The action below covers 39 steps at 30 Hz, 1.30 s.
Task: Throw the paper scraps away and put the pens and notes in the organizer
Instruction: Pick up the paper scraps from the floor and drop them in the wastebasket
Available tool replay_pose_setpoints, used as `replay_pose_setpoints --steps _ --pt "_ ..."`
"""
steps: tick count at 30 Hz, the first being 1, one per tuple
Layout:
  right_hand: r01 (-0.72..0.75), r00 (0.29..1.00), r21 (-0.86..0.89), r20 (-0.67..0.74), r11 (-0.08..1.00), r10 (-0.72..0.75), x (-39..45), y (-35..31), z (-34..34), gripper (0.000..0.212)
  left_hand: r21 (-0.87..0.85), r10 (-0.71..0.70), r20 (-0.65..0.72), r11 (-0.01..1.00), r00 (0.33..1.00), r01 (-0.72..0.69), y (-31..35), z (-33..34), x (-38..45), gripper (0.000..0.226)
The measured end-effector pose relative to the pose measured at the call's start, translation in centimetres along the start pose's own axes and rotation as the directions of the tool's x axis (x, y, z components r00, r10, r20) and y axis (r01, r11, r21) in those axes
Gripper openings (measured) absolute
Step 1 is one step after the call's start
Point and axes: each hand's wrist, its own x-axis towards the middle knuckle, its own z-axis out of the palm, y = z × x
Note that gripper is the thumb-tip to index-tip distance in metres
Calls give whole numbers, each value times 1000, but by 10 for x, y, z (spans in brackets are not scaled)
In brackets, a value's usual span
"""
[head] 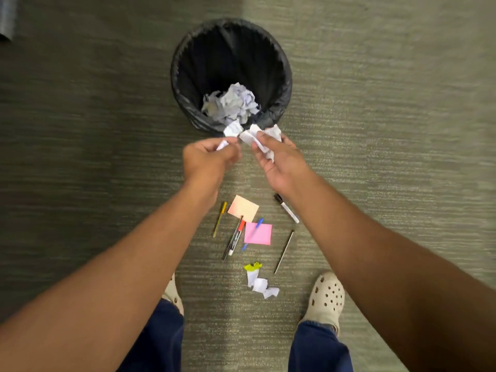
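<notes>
A black lined trash bin (284, 76) stands on the carpet with crumpled white paper (230, 103) inside. My left hand (206, 162) and my right hand (279, 162) are at its near rim, each holding white paper scraps (252, 138). Behind my hands, on the floor, lie an orange note (243, 208), a pink note (258, 233), a yellow pen (219, 219), a red-capped marker (236, 237), a blue pen (258, 223), a black-capped marker (286, 208) and a thin dark pen (284, 251). More scraps (259, 281), white and yellow, lie near my feet. No organizer is in view.
My two feet in beige clogs (326, 299) stand either side of the scraps. Grey-green carpet (389, 116) surrounds the bin. A grey object (6, 17) sits at the top left corner.
</notes>
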Motion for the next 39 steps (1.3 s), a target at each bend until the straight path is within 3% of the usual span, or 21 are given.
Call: replay_pose_setpoints --steps 4,8,13,15,17,19,22,26,34,37,39 --pt "36 998 -51 -53 998 -39 13 -39 60 24 -38 -31 -17 999 999 30 60 21 34 11" --pt "-69 998 -249 -9 966 69 23 -65 89 33 -101 -181 81 977 980 189 104 35 58 12" --pt "-138 990 -258 -9 956 141 36 -80 77 57 -65 -252 125 963 960 261 127 31 58 18" --pt "-147 988 -240 8 960 153 38 -79 64 59 -78 -253 127 961 959 264 122 25 54 40" --pt "-141 989 -254 13 957 150 36 -73 46 53 -48 -250 139 965 958 259 110 17 46 35" --pt "-118 992 -274 21 954 128 28 -63 24 42 12 -235 152 972 960 236 90 8 35 22" --pt "-104 994 -347 4 932 112 12 -36 -17 27 156 -211 172 970 962 185 47 -7 17 27" --pt "-171 984 -489 -120 855 129 -3 26 -92 26 387 -262 209 907 942 166 -39 -29 -8 26" --pt "-336 929 -388 -289 858 233 -5 169 -254 15 635 -507 167 712 846 301 -247 -56 -51 21" --pt "-435 874 -389 -400 812 277 4 217 -294 21 729 -521 216 649 826 218 -310 -61 -68 42" --pt "-522 805 -461 -545 717 236 14 246 -313 20 814 -467 285 579 837 46 -341 -64 -74 65"
